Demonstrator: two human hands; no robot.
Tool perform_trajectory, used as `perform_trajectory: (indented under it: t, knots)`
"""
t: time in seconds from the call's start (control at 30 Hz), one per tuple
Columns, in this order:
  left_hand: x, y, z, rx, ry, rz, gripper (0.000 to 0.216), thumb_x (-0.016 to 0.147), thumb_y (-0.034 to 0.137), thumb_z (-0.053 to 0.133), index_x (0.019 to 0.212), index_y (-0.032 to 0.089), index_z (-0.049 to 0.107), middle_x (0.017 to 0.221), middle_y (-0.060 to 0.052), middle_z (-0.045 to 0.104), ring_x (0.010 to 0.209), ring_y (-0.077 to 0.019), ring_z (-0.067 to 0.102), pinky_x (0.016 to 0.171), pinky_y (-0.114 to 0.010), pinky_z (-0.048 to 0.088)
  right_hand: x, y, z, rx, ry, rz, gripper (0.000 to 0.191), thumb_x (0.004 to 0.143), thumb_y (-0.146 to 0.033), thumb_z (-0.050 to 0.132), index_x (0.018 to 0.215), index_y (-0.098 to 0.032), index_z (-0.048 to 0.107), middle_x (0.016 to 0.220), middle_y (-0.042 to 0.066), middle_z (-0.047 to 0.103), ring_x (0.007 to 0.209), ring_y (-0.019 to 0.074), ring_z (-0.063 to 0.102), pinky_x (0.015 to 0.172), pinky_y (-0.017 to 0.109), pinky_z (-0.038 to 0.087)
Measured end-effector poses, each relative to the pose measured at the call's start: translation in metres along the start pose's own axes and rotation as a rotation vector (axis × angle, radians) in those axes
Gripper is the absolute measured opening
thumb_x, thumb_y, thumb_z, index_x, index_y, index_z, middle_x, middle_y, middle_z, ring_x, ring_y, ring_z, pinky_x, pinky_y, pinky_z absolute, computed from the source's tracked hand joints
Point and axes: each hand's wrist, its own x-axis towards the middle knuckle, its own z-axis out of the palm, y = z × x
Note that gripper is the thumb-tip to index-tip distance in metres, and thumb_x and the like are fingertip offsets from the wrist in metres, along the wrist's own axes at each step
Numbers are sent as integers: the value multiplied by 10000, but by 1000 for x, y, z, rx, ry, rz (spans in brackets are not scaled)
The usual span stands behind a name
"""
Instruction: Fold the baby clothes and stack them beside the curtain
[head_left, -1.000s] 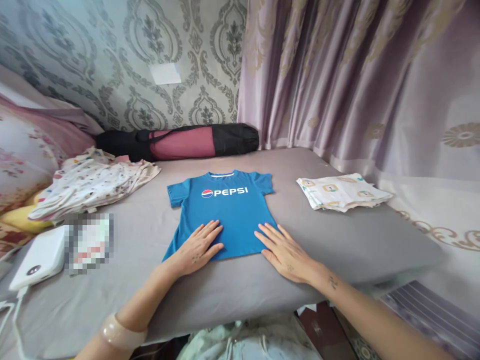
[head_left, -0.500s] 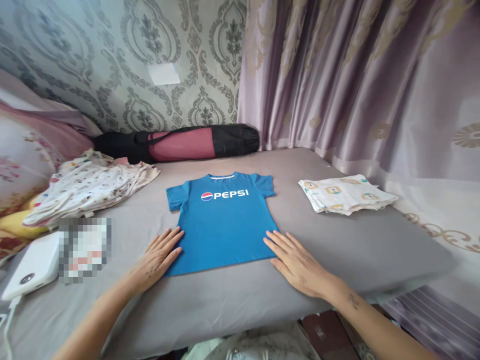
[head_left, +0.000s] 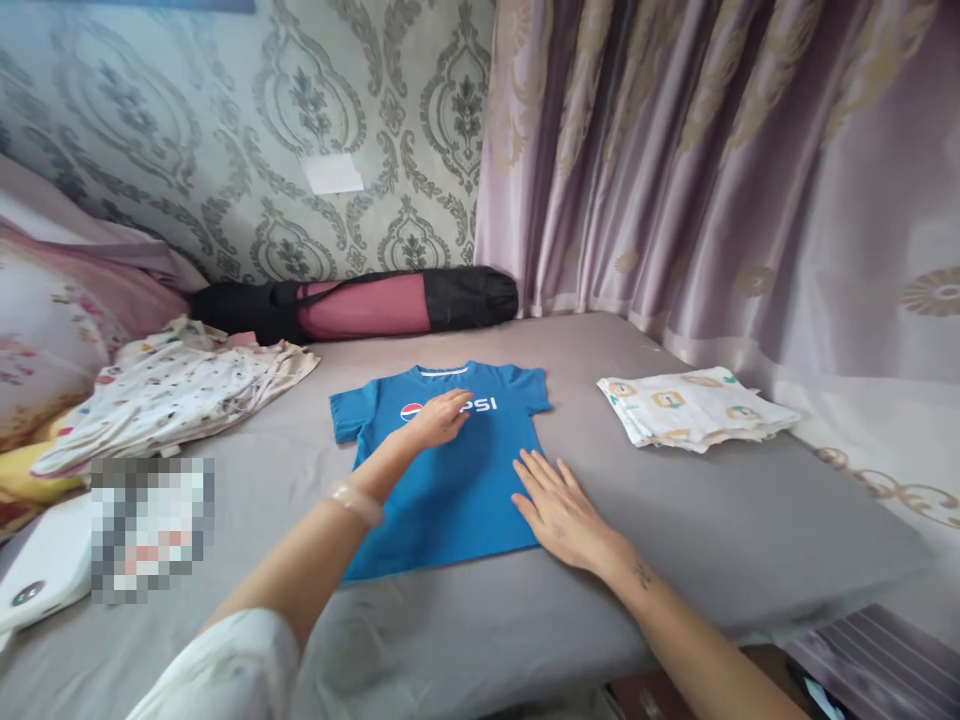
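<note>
A blue T-shirt [head_left: 450, 490] with a white PEPSI print lies flat on the grey bed sheet, its collar toward the wall. My left hand [head_left: 441, 418] is over the chest of the shirt and hides the first letters of the print. Its fingers stretch to the right; whether it touches the cloth I cannot tell. My right hand [head_left: 559, 510] lies flat with spread fingers across the shirt's lower right side edge, partly on the shirt and partly on the sheet. Neither hand grips anything.
Folded patterned white cloths [head_left: 697, 408] lie at the right. Spotted fabric [head_left: 187, 385] is heaped at the left, above a white power bank [head_left: 52, 560] and a blurred item [head_left: 154, 530]. A black and pink rolled bag [head_left: 367, 303] lies along the wall, beside a curtain [head_left: 637, 180].
My left hand has left the shirt's lower left edge and moved up and right over the print. My right hand has shifted slightly left along its side. The shirt remains spread flat.
</note>
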Motion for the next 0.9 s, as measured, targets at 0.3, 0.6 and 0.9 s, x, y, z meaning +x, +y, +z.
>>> perform_trajectory:
  t: [0.3, 0.6, 0.9]
  knots:
    - [104, 4, 49, -1, -169, -159, 438, 944, 222, 348, 1357, 136, 464, 1451, -128, 443, 1366, -204, 372, 1132, -336, 282, -4, -2, 0, -2, -9, 35, 587, 993, -465, 204, 1475, -155, 329, 1554, 69, 215, 1443, 234, 170, 1173, 504, 138]
    - [117, -7, 57, 91, -247, -321, 587, 984, 471, 188, 1483, 171, 262, 1566, -101, 229, 1442, -282, 166, 1152, -494, 129, -5, -2, -2, 92, 21, 29, 566, 993, -434, 257, 1476, -147, 327, 1552, 81, 208, 1441, 250, 174, 1174, 512, 125]
    - [131, 1, 36, 205, -368, -332, 522, 965, 473, 299, 1431, 250, 375, 1535, -109, 305, 1404, -295, 255, 1094, -526, 213, -6, 1, 4, 160, 104, 9, 533, 981, -414, 323, 1440, -155, 402, 1536, 103, 284, 1429, 246, 221, 1165, 503, 138]
